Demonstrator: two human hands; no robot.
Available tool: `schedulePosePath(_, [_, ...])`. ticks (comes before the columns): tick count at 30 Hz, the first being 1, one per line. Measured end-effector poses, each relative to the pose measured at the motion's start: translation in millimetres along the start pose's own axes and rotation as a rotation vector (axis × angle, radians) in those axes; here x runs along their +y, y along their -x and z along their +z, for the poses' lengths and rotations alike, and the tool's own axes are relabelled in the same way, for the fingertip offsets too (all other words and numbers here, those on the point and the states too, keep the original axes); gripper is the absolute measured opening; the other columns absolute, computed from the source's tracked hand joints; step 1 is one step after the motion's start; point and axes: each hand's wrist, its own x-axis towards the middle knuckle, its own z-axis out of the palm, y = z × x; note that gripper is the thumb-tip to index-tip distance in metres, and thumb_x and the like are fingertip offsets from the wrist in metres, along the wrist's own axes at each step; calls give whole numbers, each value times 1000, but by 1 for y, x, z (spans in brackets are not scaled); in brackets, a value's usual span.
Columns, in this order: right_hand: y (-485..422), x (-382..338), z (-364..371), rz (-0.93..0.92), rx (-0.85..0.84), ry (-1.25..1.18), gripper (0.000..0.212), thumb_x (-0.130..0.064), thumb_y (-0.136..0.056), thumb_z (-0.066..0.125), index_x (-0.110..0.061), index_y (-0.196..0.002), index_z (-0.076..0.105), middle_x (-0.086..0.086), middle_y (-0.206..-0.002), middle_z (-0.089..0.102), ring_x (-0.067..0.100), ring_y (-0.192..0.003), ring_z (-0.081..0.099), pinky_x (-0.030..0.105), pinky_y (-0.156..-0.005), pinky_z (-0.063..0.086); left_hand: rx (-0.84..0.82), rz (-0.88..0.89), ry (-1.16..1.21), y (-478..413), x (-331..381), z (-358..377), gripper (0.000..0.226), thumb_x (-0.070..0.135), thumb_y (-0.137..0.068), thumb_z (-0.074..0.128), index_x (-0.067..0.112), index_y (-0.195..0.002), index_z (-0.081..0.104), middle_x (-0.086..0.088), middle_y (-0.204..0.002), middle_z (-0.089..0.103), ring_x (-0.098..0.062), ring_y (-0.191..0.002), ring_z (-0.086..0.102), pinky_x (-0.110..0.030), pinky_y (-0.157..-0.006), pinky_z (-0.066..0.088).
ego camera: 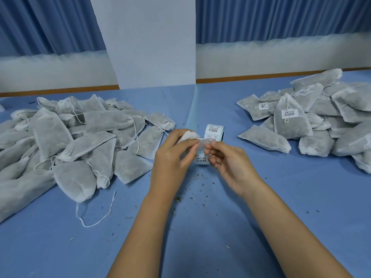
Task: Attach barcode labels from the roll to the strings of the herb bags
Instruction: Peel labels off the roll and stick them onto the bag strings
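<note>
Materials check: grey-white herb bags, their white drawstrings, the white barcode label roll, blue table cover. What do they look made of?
Grey-white herb bags: likely thin non-woven fabric, matte; dark contents show through.
White drawstrings: thin cotton-like cord, limp loops.
White barcode label roll: paper stickers, slight sheen, pale blue liner edge.
Blue table cover: matte, probably cloth or felt; unclear.

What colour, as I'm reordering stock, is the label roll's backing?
Light blue, on the small roll of white barcode labels; head view.

forearms (144,227) 2, bare | hands 2, bare: left hand (172,155), right hand (230,163)
</note>
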Motion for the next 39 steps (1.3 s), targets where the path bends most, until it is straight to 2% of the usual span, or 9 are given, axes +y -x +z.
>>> schedulePosePath(8, [-1,2,0,-22,-80,84,28,-30,-88,61,-2,-85,66,6,-70,66,14,-58,51,24,-63,42,-39,12,10,0,-5,2,13,2,-84,72,3,-97,74,-8,-103,63,-11,-95,59,-20,-83,49])
schedulePosePath(13, [0,5,0,-139,-123,201,16,-12,-90,61,-6,-78,69,7,-73,62,13,-60,49,22,-60,40,-68,-15,3,-1,-5,1,21,5,-80,77,5,-101,73,-2,-105,57,-1,-98,52,-10,-88,41])
schedulePosePath(16, [-2,6,-2,-129,-37,163,19,-2,-91,54,-3,-78,67,7,-66,60,14,-59,49,21,-57,40,-45,-131,63,-4,-3,-1,25,8,-77,79,4,-101,73,0,-105,54,0,-96,50,-7,-89,37])
schedulePosePath(19, [-6,1,-8,-138,117,128,21,0,-90,52,-4,-75,65,2,-60,61,12,-55,48,19,-52,38,43,-367,203,-9,-1,-7,17,6,-87,69,11,-102,74,-2,-101,61,-4,-93,55,-15,-89,41])
schedulePosePath(24, [-4,-1,-11,-285,300,148,22,-7,-89,56,-13,-68,61,-9,-58,54,9,-57,40,19,-57,33,96,-565,370,-11,-1,-16,38,-6,-90,59,28,-102,71,-8,-106,63,-2,-97,59,-12,-88,44])
schedulePosePath(28, [6,1,1,-480,73,150,15,-2,-89,60,-8,-75,60,-17,-56,57,-3,-54,51,8,-56,40,36,-549,380,-12,1,-16,45,-6,-86,63,32,-110,68,-4,-112,61,-2,-104,56,-9,-90,39])
schedulePosePath(32, [10,9,11,-514,-116,268,14,-2,-86,64,-12,-76,66,-14,-64,65,-3,-61,57,9,-63,43,-55,-484,371,-11,3,-13,52,-13,-82,61,27,-115,66,2,-114,60,-1,-109,55,-12,-93,40])
schedulePosePath(35, [10,14,12,-477,-129,282,9,-6,-86,66,-11,-79,70,-5,-78,72,4,-74,63,14,-70,47,-103,-413,328,-10,5,-12,50,-12,-81,65,22,-118,66,1,-115,59,3,-106,54,-12,-92,41])
schedulePosePath(39, [7,15,11,-462,-78,292,10,-5,-85,67,-12,-78,70,-2,-80,73,6,-77,65,15,-72,49,-156,-340,321,-9,8,-13,48,-7,-80,70,17,-122,66,-1,-115,58,4,-105,54,-12,-88,41])
